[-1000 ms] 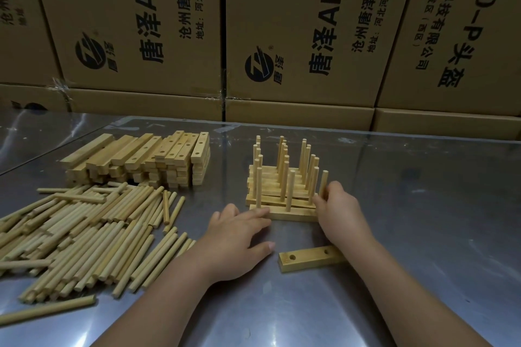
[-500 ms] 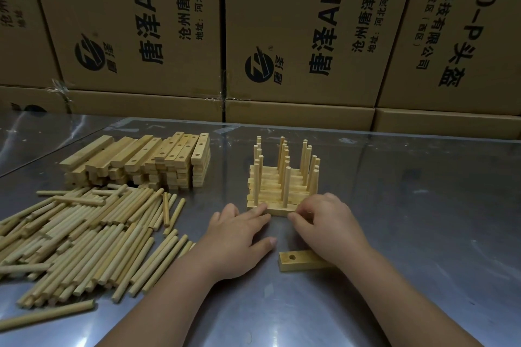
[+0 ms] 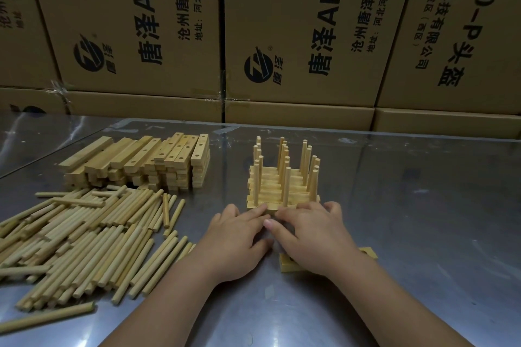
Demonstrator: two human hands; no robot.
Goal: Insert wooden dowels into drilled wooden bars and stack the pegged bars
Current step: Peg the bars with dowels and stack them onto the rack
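Cardboard boxes [image 3: 296, 22] printed with dark lettering form the wall behind a shiny metal table [image 3: 423, 205]. Head view: the stack of pegged bars [image 3: 282, 189] stands at the table's middle, its dowels upright in rows. The left hand [image 3: 234, 245] lies flat, its fingers [image 3: 253, 210] straight and close together, tips touching the front edge of the stack's lowest bar. The right hand [image 3: 315, 239] meets the same edge just beside it, its fingers [image 3: 329, 207] slightly spread and pinching nothing visible. A single drilled bar [image 3: 290, 263] lies on the table under the right wrist, mostly hidden. To the left sit a pile of drilled bars [image 3: 141, 160] and, nearer, a heap of loose dowels [image 3: 84, 234].
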